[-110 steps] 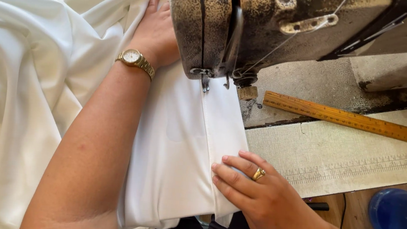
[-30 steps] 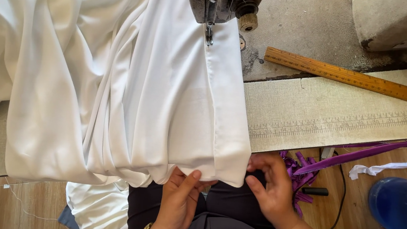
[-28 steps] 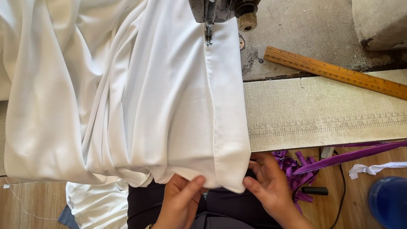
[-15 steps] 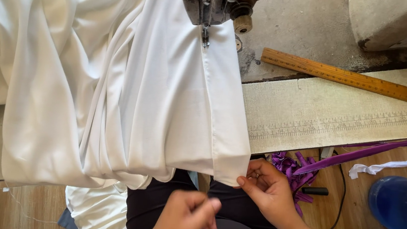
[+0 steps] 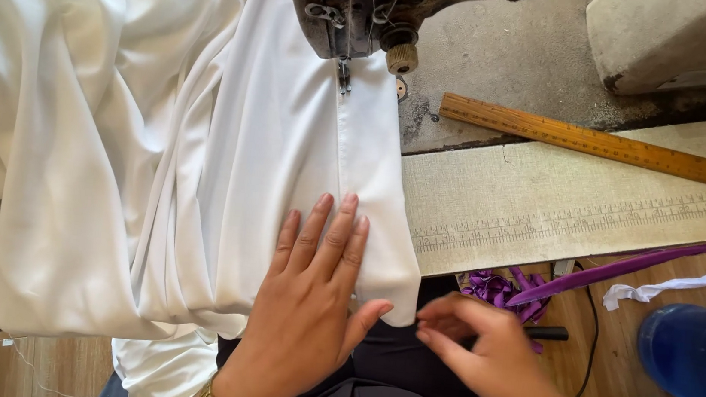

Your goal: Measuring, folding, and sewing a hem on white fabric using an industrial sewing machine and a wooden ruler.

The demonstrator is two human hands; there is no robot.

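White fabric (image 5: 142, 144) lies spread over the sewing table and runs under the presser foot (image 5: 344, 75) of a dark, worn sewing machine (image 5: 363, 5). My left hand (image 5: 309, 294) rests flat on the fabric near its lower edge, fingers stretched and slightly apart, a gold watch on the wrist. My right hand (image 5: 473, 344) hovers just right of the fabric's lower right corner, fingers drawn together and pointing left; it looks a little blurred and I cannot tell whether it pinches the hem.
A wooden ruler (image 5: 600, 143) lies on the table right of the machine. Purple ribbon (image 5: 622, 268) hangs off the table edge with a purple bundle (image 5: 500, 289) below. A blue container (image 5: 696, 357) stands at the right. White cloth scrap (image 5: 664, 287) lies on the wooden floor.
My left hand has come up from under the fabric's lower edge and now lies flat on top. My right hand stays near the hem corner. The fabric sits further down than 3.7 s ago.
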